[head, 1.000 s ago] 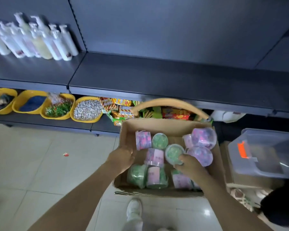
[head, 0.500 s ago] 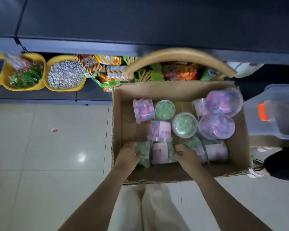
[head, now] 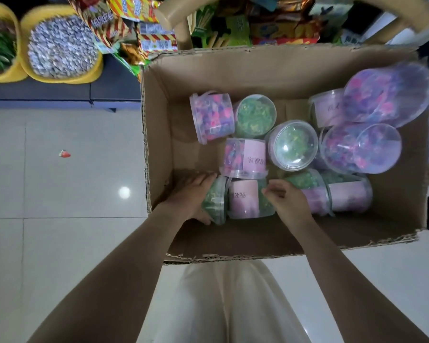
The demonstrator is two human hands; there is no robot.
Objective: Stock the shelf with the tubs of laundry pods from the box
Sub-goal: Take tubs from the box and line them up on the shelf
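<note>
An open cardboard box (head: 159, 134) stands on the floor and holds several clear tubs of laundry pods, some green, some pink and purple. My left hand (head: 191, 196) cups a green tub (head: 214, 200) lying on its side at the box's near left, fingers along its far side and thumb under it. My right hand (head: 289, 203) has its fingers curled at the right end of a pink-labelled tub (head: 244, 201) that lies beside the green one. More tubs (head: 292, 144) are piled behind and to the right. The upper shelf is out of view.
Beyond the box, a low dark shelf (head: 60, 91) carries yellow bowls (head: 62, 45) of small goods and snack packets (head: 144, 23). A curved wooden handle (head: 174, 11) arches over the box's far side. Pale floor tiles lie to the left, with a small red scrap (head: 65, 153).
The view has tipped down and closer to the box, and the upper shelf has left the frame. Both hands moved from the middle tubs to the near row and closed around two tubs.
</note>
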